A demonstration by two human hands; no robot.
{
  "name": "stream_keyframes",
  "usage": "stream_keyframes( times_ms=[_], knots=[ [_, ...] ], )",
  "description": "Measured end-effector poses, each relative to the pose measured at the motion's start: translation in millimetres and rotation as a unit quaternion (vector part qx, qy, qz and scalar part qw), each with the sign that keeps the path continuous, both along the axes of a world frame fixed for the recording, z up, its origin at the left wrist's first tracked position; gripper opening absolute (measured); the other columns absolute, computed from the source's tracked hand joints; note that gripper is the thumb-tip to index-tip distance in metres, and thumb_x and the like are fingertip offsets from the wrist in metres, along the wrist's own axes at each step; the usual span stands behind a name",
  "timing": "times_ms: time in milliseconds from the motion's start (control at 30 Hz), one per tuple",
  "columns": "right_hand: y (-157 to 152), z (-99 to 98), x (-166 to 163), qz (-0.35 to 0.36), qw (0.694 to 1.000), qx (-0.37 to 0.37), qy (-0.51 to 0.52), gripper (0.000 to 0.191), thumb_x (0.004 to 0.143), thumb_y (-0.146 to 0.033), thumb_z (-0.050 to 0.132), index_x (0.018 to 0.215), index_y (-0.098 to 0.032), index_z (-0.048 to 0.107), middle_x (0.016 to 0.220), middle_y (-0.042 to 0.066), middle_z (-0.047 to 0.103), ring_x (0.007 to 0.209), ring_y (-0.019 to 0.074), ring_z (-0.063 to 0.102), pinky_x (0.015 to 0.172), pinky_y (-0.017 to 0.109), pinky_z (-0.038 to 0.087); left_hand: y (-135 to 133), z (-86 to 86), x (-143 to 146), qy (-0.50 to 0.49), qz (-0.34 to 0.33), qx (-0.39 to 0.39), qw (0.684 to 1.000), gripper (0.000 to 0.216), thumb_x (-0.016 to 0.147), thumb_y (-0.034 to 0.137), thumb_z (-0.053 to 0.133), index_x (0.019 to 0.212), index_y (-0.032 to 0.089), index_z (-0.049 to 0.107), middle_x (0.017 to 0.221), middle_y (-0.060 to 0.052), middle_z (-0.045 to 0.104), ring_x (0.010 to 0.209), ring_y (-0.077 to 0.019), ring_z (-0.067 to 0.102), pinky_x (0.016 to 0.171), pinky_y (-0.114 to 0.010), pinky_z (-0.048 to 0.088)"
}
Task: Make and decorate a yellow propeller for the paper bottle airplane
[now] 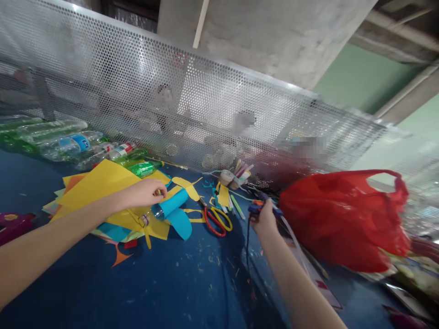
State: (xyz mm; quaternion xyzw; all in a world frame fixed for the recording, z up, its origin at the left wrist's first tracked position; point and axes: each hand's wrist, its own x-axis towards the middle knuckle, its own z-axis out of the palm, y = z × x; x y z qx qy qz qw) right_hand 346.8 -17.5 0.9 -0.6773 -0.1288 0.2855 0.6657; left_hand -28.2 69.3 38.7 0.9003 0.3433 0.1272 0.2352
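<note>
1. Bare forearms come in from the bottom edge of the view, one from the left and one from the lower right, over a blue table [178, 283] flecked with paper scraps.
2. On the left side, the left hand [146, 192] rests on a stack of yellow paper [99, 183], its fingers curled down onto something small; what it pinches cannot be made out.
3. Just beside that hand lies a bottle wrapped in blue paper [171, 204], lying on its side on the yellow sheets, with a blue fin-shaped cutout [180, 223] touching its lower end.
4. Further right, the right hand [264, 219] is closed around a glue gun [260, 208] with a dark blue body, and a dark cord [247, 246] hangs from it toward the camera.
5. Between the two hands lie scissors with red handles [214, 221] and scissors with yellow handles [222, 218], overlapping each other on the table.
6. A red plastic bag [343, 219] sits just to the right of the right hand, bulging and blurred.
7. Behind the paper, a row of plastic bottles [68, 144] lies along the foot of a perforated metal screen [206, 91], one green bottle [146, 168] nearest the left hand.
8. Near the screen stands a small cluster of tape rolls and pens [235, 176].
</note>
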Motion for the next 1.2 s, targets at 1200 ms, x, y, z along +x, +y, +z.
stream_keyframes(
  times_ms=[1200],
  knots=[
    [-78.0, -21.5, 20.3, 0.191, 0.956, -0.221, 0.005, 0.03, 0.077, -0.039, 0.076, 0.068, -0.015, 0.059, 0.052, 0.0, 0.059, 0.043, 0.0093, 0.057, 0.045, 0.018, 0.053, 4.0, -2.6, -1.3, 0.026, 0.006, 0.008, 1.0, 0.02, 0.08, 0.021, 0.053, 0.095, 0.018, 0.066, 0.1, -0.007, 0.066, 0.084, -0.0192, 0.06, 0.071, -0.029, 0.043]
  ],
)
